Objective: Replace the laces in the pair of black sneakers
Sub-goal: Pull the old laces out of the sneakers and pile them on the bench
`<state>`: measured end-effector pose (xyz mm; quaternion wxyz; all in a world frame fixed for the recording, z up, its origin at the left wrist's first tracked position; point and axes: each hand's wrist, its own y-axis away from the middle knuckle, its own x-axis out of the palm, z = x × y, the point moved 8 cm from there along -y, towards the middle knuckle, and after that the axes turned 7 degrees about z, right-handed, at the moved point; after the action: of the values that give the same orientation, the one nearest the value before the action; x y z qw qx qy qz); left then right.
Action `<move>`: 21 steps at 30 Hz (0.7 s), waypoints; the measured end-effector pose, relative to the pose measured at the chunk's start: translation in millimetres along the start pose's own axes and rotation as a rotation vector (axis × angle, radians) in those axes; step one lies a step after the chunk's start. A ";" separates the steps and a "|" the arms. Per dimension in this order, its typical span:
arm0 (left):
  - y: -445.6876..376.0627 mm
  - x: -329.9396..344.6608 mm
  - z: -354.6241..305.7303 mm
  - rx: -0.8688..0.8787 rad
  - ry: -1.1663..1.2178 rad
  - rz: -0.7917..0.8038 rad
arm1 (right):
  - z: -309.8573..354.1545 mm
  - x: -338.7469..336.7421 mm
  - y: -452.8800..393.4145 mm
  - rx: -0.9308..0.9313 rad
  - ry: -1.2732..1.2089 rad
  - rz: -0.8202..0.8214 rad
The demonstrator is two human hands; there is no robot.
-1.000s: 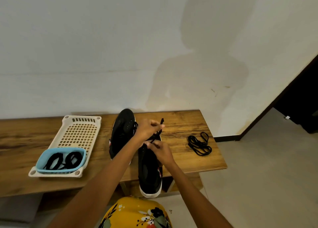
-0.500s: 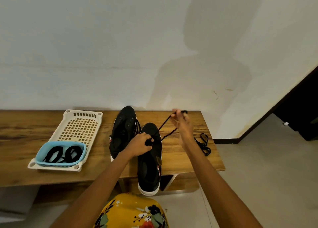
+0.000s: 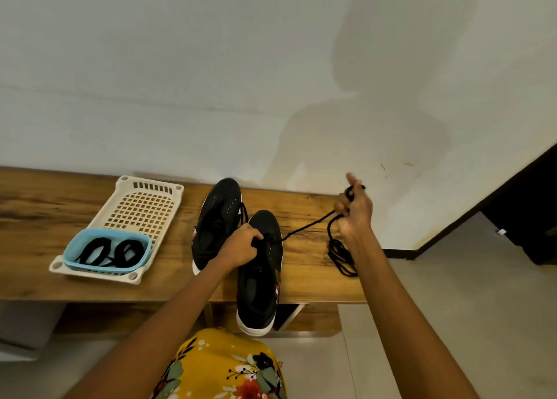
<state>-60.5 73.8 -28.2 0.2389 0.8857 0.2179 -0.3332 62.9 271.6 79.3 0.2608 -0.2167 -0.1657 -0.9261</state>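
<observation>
Two hands work the near sneaker (image 3: pixel 259 266) at frame centre: the left hand (image 3: pixel 241 245) grips its eyelet area while the right hand (image 3: pixel 355 215), now drawn farther right, clutches the lace (image 3: pixel 304 227), pulled longer than before; unlacing seems nearly finished on the counter (image 3: pixel 307 278).

Left hand (image 3: pixel 239 246) covers the near sneaker's (image 3: pixel 260 278) eyelets, so where the lace (image 3: pixel 304 227) leaves the shoe is hidden. Right arm overlaps part of the lace pile (image 3: pixel 342 255). Far sneaker (image 3: pixel 217 221) is partly behind left hand. Table (image 3: pixel 45 212) is cut off at left edge. Laces in blue tub (image 3: pixel 107 249) too tangled to count.
</observation>
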 end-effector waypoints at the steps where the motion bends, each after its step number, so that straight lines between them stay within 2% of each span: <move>1: -1.5 0.4 -3.0 -0.002 -0.078 -0.004 | -10.9 0.0 0.6 0.035 0.135 0.026; 7: -11.1 -5.7 -22.8 -0.072 -0.404 -0.062 | -101.1 -9.2 16.1 0.274 0.675 0.166; 8: -13.6 -7.1 -25.8 -0.077 -0.435 -0.050 | -115.1 -12.5 19.1 0.337 0.842 0.218; 10: -19.5 -11.5 -30.1 -0.068 -0.495 -0.016 | -139.4 -21.7 24.2 0.404 1.326 0.372; 11: -21.8 -15.5 -32.0 -0.047 -0.529 -0.009 | -146.9 -23.0 26.7 0.364 1.512 0.412; 12: -23.5 -19.8 -33.8 -0.019 -0.548 -0.010 | -148.4 -20.7 29.1 0.275 1.590 0.392; 13: -24.2 -23.0 -33.8 0.004 -0.540 -0.009 | -144.1 -13.2 36.1 0.157 1.558 0.344; 15: -25.4 -24.1 -30.6 0.016 -0.450 0.003 | -136.3 0.8 52.6 -0.027 1.285 0.257; 17: -25.9 -24.5 -28.8 -0.008 -0.345 -0.024 | -142.7 10.0 63.1 -0.045 1.088 0.269; 21: -28.6 -22.0 -23.3 -0.180 -0.112 -0.045 | -167.9 22.5 68.7 -0.032 1.196 0.421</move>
<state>-79.8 104.7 -5.4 0.3216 0.8354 0.2532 -0.3668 30.8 136.2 -39.3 0.4814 0.3064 0.0689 -0.8183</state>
